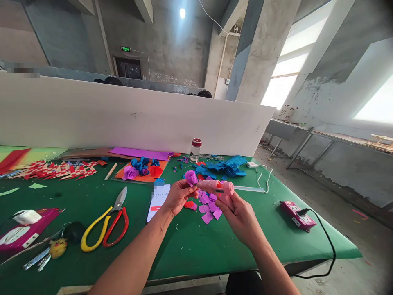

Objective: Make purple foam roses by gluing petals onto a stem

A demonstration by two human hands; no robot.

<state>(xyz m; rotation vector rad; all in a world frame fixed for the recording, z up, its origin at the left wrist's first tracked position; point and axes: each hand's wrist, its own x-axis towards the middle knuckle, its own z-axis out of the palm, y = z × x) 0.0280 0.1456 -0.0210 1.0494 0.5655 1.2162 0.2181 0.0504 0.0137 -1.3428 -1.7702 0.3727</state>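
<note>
My left hand pinches a small purple paper flower at its base, above the table. In my right hand is a pink hot glue gun, its nozzle pointing left at the base of the flower, close to my left fingertips. Whether the nozzle touches the paper, I cannot tell. A clear glue stick juts from the gun's back end. Below both hands lie loose purple paper petals and a few red ones. A phone showing a timer is partly hidden behind my left forearm.
Scissors with yellow and red handles lie left on the green table. Finished paper flowers rest on an orange sheet; blue paper and a red-lidded jar stand behind. Power strips sit at both sides.
</note>
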